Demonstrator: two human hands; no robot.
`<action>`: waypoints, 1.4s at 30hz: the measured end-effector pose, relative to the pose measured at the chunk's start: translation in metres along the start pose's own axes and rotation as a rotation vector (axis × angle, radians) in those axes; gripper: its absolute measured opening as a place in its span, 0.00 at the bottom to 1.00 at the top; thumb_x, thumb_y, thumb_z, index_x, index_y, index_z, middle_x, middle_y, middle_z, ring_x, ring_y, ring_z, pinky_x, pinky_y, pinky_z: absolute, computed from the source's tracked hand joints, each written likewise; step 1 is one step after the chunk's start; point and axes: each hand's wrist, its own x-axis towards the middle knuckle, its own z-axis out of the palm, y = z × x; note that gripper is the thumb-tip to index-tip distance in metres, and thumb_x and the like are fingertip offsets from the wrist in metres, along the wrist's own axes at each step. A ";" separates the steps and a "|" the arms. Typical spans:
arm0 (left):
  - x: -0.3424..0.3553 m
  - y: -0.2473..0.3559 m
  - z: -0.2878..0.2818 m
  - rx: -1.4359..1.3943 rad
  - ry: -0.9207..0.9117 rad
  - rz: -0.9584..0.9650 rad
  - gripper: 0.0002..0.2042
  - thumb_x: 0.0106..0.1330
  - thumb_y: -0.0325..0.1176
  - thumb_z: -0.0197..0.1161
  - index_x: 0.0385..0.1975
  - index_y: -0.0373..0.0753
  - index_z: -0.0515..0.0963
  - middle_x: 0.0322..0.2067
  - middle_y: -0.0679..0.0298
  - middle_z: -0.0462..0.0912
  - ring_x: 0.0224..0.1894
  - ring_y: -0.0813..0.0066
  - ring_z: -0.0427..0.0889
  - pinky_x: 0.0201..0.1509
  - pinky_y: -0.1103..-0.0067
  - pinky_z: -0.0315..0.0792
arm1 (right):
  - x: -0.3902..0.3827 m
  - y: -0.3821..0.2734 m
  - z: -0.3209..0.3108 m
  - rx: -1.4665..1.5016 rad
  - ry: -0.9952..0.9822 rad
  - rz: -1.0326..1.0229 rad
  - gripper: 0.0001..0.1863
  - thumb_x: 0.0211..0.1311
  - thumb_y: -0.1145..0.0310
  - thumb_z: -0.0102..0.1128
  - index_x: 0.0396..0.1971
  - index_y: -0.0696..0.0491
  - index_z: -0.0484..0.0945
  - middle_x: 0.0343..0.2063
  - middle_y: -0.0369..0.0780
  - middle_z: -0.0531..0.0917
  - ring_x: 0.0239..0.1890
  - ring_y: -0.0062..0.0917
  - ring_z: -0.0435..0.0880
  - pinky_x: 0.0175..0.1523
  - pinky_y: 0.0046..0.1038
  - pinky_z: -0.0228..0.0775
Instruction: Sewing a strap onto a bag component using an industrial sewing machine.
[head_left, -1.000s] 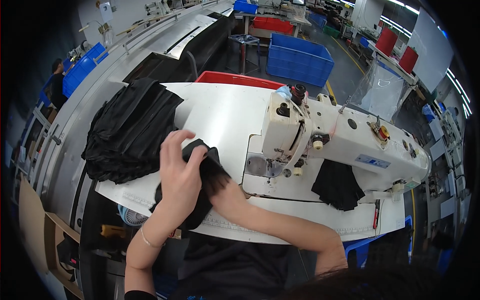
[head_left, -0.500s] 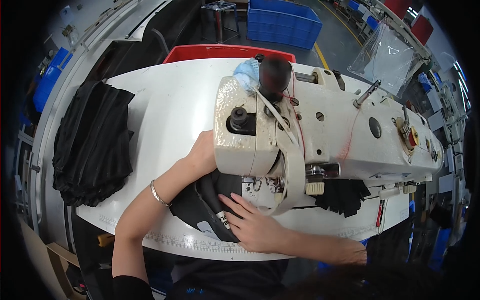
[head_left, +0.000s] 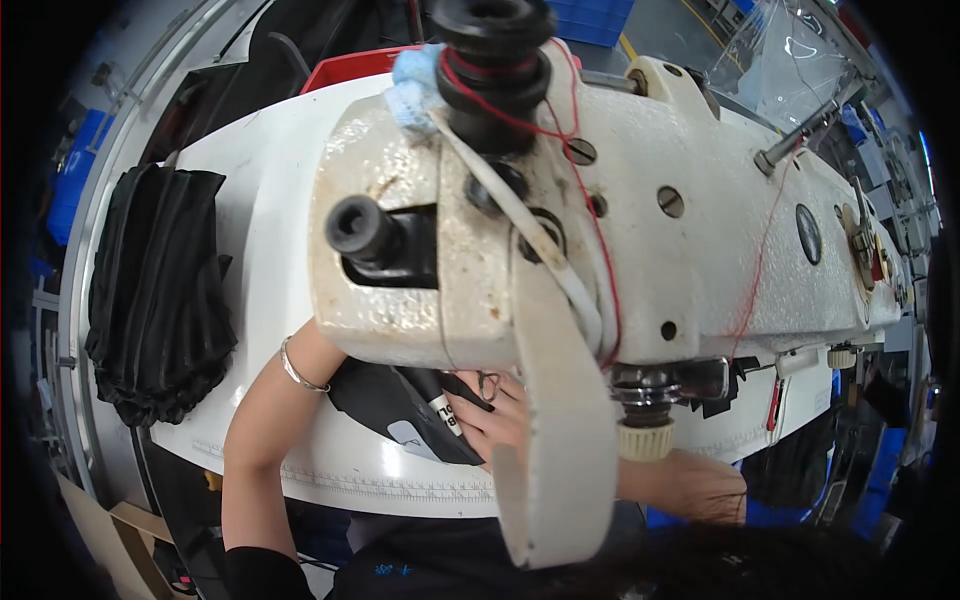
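Observation:
A piece of black fabric with a pale rounded patch and a white printed label lies under the head of a white sewing machine. On the fabric beside the label rests my right hand, its fingers stretched out, with a dark fold showing between them. The machine's white strap-like guard covers part of that hand. My left forearm, with a silver bangle at the wrist, reaches to the fabric's far left edge. Behind the machine head, my left hand's fingers are hidden.
A stack of black fabric pieces lies at the left of the white table. A ruler strip runs along the near edge. Red-handled snips lie at the right. Beyond the table stands a red bin.
The view has come closer to the machine, which now looks larger and covers more. My left hand has gone out of sight behind its head. The right-hand fingers sit closer under it.

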 end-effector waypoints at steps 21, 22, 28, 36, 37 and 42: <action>-0.108 0.079 0.015 0.234 0.077 0.569 0.08 0.57 0.23 0.60 0.37 0.32 0.77 0.26 0.59 0.77 0.26 0.73 0.74 0.28 0.80 0.67 | -0.019 0.174 -0.103 -1.013 0.318 0.356 0.12 0.51 0.72 0.52 0.37 0.55 0.77 0.36 0.44 0.78 0.42 0.38 0.77 0.44 0.38 0.68; -0.103 0.094 0.031 0.221 -0.023 0.561 0.09 0.58 0.23 0.59 0.39 0.32 0.76 0.30 0.57 0.78 0.29 0.68 0.75 0.31 0.77 0.69 | -0.021 0.173 -0.105 -1.005 0.332 0.362 0.12 0.51 0.73 0.52 0.37 0.56 0.77 0.36 0.44 0.78 0.42 0.38 0.77 0.44 0.38 0.68; -0.030 0.110 0.122 -0.018 -0.072 0.510 0.12 0.63 0.24 0.50 0.45 0.30 0.71 0.43 0.46 0.74 0.45 0.47 0.74 0.48 0.66 0.70 | -0.022 0.159 -0.096 -0.916 0.405 0.355 0.13 0.51 0.73 0.52 0.39 0.56 0.76 0.38 0.45 0.78 0.44 0.39 0.76 0.45 0.39 0.68; 0.097 0.079 0.179 0.164 0.291 0.350 0.13 0.67 0.32 0.46 0.42 0.30 0.73 0.40 0.45 0.77 0.44 0.51 0.76 0.50 0.65 0.67 | -0.047 0.154 -0.094 -0.777 0.369 0.443 0.15 0.50 0.74 0.53 0.41 0.57 0.76 0.40 0.46 0.77 0.46 0.40 0.75 0.46 0.40 0.68; 0.109 0.076 0.176 0.179 0.288 0.348 0.13 0.67 0.33 0.47 0.41 0.30 0.73 0.40 0.45 0.77 0.44 0.51 0.76 0.50 0.66 0.67 | -0.052 0.155 -0.095 -0.762 0.362 0.455 0.15 0.50 0.74 0.53 0.41 0.57 0.76 0.40 0.46 0.77 0.46 0.40 0.75 0.46 0.40 0.67; 0.127 0.078 0.185 0.193 0.220 0.395 0.14 0.67 0.36 0.48 0.40 0.30 0.74 0.39 0.46 0.77 0.43 0.52 0.76 0.50 0.66 0.67 | -0.070 0.156 -0.098 -0.706 0.339 0.517 0.17 0.50 0.74 0.53 0.42 0.57 0.75 0.42 0.47 0.77 0.48 0.41 0.75 0.47 0.41 0.67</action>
